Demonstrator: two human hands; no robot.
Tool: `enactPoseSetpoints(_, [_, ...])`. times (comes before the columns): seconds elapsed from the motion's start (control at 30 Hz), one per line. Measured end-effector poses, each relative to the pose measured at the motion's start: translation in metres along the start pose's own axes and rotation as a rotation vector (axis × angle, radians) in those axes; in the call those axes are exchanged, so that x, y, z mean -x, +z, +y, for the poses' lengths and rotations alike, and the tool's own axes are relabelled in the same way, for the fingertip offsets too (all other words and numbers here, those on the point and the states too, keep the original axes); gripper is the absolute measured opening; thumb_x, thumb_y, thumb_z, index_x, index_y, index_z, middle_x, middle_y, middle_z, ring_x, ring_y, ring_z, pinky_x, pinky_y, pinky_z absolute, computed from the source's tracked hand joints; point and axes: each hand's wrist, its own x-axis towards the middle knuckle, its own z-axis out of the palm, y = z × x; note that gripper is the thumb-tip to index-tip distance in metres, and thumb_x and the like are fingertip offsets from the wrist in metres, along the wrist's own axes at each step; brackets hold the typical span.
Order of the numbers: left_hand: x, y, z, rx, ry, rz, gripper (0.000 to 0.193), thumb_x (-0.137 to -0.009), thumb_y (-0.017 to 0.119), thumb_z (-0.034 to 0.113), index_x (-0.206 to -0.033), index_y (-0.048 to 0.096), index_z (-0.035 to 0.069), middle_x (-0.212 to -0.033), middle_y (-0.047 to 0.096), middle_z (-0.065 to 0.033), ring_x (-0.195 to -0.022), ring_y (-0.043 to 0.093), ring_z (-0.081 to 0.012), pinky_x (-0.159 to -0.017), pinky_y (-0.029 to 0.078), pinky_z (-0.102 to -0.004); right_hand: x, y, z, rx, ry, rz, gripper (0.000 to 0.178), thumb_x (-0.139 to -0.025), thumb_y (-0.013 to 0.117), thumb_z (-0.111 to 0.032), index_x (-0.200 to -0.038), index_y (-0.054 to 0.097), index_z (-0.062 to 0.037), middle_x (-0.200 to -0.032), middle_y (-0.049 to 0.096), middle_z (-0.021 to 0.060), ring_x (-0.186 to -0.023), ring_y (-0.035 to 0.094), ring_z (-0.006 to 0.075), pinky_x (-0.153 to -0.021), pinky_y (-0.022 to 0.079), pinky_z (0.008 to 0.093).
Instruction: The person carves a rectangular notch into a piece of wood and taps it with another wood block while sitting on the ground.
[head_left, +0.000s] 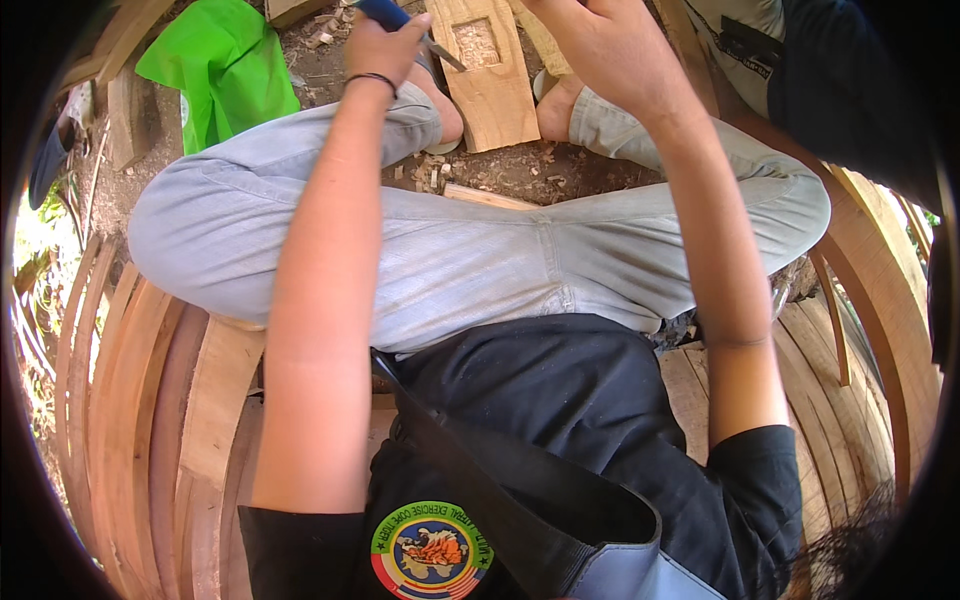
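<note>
My left hand [382, 52] is closed around the blue handle of a chisel [384, 12]. The metal blade slants down to the right, over the left side of a pale wooden board [500, 108]. A rough rectangular recess [476, 43] is cut into the board's face, and its floor looks splintered. My right hand [605, 45] is raised to the right of the board at the top edge. Its fingers are mostly cut off by the frame, so what they hold, if anything, is hidden. The board lies between my bare feet.
A bright green bag [225, 75] lies at the far left. Wood chips [435, 172] are scattered on the ground, with a loose wood strip [490, 197] among them. Curved-looking planks [135, 400] stand on both sides. A dark-clothed person [850, 90] is at the upper right.
</note>
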Motion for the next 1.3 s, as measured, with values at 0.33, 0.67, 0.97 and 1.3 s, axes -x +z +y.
enactPoseSetpoints(0.33, [0.070,0.011,0.060,-0.641,0.812,-0.337,0.020,-0.082,0.080,0.018,-0.090,0.064,0.008,-0.087,0.066,-0.0086,-0.080,0.072,-0.0295,-0.076,0.059,-0.0378,0.062,0.024,0.092,-0.433,0.395,0.171,0.061,-0.105,0.058,-0.025,-0.158,0.037,-0.0038,-0.150,0.053,0.0104,-0.133,0.051,0.0141,-0.111,0.040,0.0294])
enactPoseSetpoints(0.67, [0.107,0.031,0.065,-0.840,0.814,-0.571,0.028,-0.077,0.077,0.015,-0.098,0.060,0.008,-0.090,0.063,-0.0123,-0.091,0.070,-0.0340,-0.070,0.058,-0.0436,0.064,0.025,0.087,-0.397,0.317,0.175,0.064,-0.104,0.058,-0.022,-0.156,0.032,0.0064,-0.155,0.046,0.0199,-0.141,0.047,0.0217,-0.116,0.036,0.0317])
enactPoseSetpoints(0.97, [0.052,0.009,0.066,-0.484,0.374,-0.282,0.035,-0.084,0.080,0.037,-0.100,0.066,0.009,-0.085,0.072,-0.0124,-0.079,0.069,-0.0260,-0.072,0.055,-0.0373,0.062,0.028,0.115,-0.388,0.223,0.186,0.059,-0.104,0.058,-0.017,-0.156,0.037,0.0014,-0.150,0.052,0.0141,-0.131,0.054,0.0203,-0.110,0.042,0.0319])
enactPoseSetpoints(1.3, [0.047,0.015,0.066,-0.142,0.402,-0.213,0.018,-0.077,0.079,0.016,-0.076,0.067,0.003,-0.069,0.068,-0.0143,-0.064,0.068,-0.0246,-0.062,0.054,-0.0383,0.060,0.032,0.114,-0.466,0.200,0.127,0.060,-0.104,0.054,-0.007,-0.157,0.029,0.0068,-0.161,0.038,0.0164,-0.148,0.036,0.0196,-0.120,0.029,0.0315])
